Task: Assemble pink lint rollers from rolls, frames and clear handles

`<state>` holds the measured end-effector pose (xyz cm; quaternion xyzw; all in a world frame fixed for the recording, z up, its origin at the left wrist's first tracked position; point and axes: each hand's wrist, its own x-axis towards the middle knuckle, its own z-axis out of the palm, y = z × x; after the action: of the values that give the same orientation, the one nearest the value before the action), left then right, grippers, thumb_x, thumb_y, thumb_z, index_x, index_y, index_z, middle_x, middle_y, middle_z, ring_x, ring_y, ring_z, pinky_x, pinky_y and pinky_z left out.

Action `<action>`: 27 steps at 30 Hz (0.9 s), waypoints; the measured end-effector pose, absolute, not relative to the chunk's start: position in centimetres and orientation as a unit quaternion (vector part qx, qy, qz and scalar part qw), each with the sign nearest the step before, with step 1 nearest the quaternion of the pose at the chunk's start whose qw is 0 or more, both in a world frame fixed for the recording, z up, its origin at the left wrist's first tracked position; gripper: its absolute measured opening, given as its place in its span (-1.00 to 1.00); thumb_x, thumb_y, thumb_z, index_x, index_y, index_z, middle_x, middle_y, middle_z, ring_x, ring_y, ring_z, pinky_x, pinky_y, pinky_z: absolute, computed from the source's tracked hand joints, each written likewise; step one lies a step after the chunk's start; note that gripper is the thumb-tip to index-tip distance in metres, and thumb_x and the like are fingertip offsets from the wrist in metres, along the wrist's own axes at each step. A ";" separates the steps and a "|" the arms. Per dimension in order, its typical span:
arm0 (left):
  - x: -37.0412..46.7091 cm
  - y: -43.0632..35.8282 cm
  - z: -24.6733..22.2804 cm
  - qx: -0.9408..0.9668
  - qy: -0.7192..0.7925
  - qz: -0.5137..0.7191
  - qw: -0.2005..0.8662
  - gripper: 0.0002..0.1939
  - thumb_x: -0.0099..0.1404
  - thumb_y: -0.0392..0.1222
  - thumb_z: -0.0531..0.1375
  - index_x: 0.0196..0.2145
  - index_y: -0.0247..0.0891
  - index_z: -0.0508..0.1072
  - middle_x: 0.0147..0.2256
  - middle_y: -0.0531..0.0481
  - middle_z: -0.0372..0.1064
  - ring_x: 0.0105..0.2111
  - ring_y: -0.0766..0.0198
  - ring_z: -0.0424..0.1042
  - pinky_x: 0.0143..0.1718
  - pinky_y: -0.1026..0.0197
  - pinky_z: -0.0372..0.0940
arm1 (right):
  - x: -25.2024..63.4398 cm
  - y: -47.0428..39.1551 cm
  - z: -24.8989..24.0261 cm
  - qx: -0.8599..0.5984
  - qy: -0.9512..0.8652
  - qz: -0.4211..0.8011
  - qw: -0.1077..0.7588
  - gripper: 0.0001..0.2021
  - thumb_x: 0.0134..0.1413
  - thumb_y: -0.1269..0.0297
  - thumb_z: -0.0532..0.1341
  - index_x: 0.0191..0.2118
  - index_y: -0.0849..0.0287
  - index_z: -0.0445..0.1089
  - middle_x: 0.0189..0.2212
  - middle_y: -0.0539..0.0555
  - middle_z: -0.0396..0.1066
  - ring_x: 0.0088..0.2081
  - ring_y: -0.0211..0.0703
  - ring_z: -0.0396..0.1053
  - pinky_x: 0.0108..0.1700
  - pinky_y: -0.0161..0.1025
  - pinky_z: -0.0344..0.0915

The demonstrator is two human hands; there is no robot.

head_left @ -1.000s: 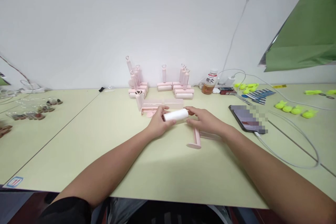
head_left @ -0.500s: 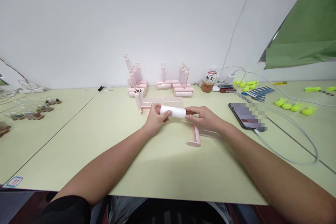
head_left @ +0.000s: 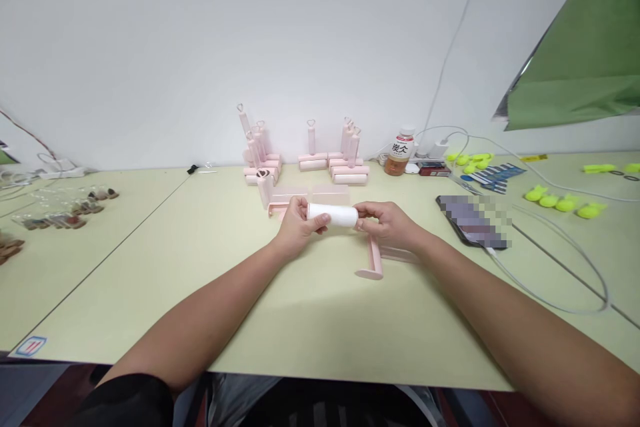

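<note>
A white lint roller refill (head_left: 336, 215) lies almost level in the air over the table. My left hand (head_left: 299, 227) is closed round its left end, thumb along the front. At the right end my right hand (head_left: 387, 222) pinches the roll's edge; the exact finger contact is partly hidden. Under my right hand a pink lint roller frame (head_left: 375, 257) lies on the table, its handle partly covered by the hand and forearm. Just behind my left hand are a pink part (head_left: 277, 209) and clear pinkish covers (head_left: 330, 194).
Several pink lint rollers (head_left: 350, 170) stand along the wall. To their right are a labelled bottle (head_left: 399, 157), a phone (head_left: 467, 221) on a white cable, and yellow-green pieces (head_left: 565, 203). Bagged brushes (head_left: 65, 210) lie at far left.
The refill has shifted very slightly to the right and turned a little in my hands. My grip stays nearly the same, and the table's things have not moved.
</note>
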<state>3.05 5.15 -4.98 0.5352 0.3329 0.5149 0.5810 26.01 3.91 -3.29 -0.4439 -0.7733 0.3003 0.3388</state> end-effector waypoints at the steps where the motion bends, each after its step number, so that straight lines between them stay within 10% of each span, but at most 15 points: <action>1: 3.1 5.1 -5.0 0.535 0.334 0.516 0.580 -0.25 -0.16 0.02 0.48 -0.31 -0.14 -0.03 -0.54 0.24 0.35 -0.63 0.34 0.41 -0.60 0.32 0.29 | 26.0 4.0 -3.5 -0.443 -0.764 0.319 0.344 -0.73 0.01 0.27 0.19 -0.16 0.17 0.50 -0.28 0.03 0.52 -0.21 -0.07 0.45 -0.12 -0.19 0.34; 6: 3.3 5.1 -5.1 0.494 0.357 0.534 0.586 -0.26 -0.15 0.02 0.49 -0.30 -0.15 0.00 -0.49 0.18 0.39 -0.58 0.31 0.47 -0.58 0.31 0.32 | 25.6 4.3 -4.1 -0.468 -0.666 0.422 0.399 -0.51 0.02 0.29 0.18 0.13 0.10 0.31 -0.32 0.00 0.45 -0.30 -0.15 0.40 -0.29 -0.26 0.37; 12: 3.2 5.1 -4.8 0.436 0.376 0.526 0.626 -0.27 -0.14 -0.03 0.49 -0.24 -0.17 0.05 -0.38 0.10 0.43 -0.55 0.31 0.49 -0.59 0.29 0.37 | 25.6 4.4 -4.0 -0.518 -0.666 0.413 0.342 -0.63 0.00 0.28 0.21 -0.01 0.16 0.39 -0.44 -0.04 0.39 -0.45 -0.25 0.29 -0.43 -0.33 0.21; 18: 3.3 5.0 -4.8 0.414 0.367 0.521 0.650 -0.31 -0.10 -0.06 0.48 -0.26 -0.16 0.05 -0.38 0.10 0.44 -0.51 0.27 0.53 -0.54 0.26 0.42 | 26.4 4.8 -4.8 -0.536 -0.699 0.367 0.299 -0.59 0.04 0.31 0.17 0.06 0.13 0.37 -0.10 0.11 0.48 -0.39 -0.23 0.34 -0.40 -0.30 0.26; 23: 3.3 4.9 -4.7 0.396 0.354 0.514 0.673 -0.31 -0.09 -0.04 0.48 -0.27 -0.16 0.03 -0.34 0.05 0.46 -0.42 0.17 0.59 -0.45 0.21 0.47 | 25.7 4.5 -4.6 -0.487 -0.735 0.317 0.351 -0.67 0.06 0.24 0.21 -0.01 0.10 0.41 -0.06 0.10 0.45 -0.13 -0.08 0.39 -0.12 -0.16 0.35; 27: 3.6 4.4 -4.6 0.421 0.339 0.500 0.677 -0.29 -0.09 -0.04 0.49 -0.26 -0.16 0.04 -0.32 0.02 0.48 -0.38 0.11 0.60 -0.46 0.23 0.46 | 24.9 4.1 -4.4 -0.449 -0.687 0.399 0.410 -0.69 0.06 0.03 0.25 -0.18 0.15 0.41 -0.25 0.06 0.44 -0.30 -0.14 0.37 -0.25 -0.15 0.39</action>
<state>3.56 4.42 -4.64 0.4207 0.3393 0.4996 0.6770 24.89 4.11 -4.35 -0.4486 -0.6866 0.3988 0.4102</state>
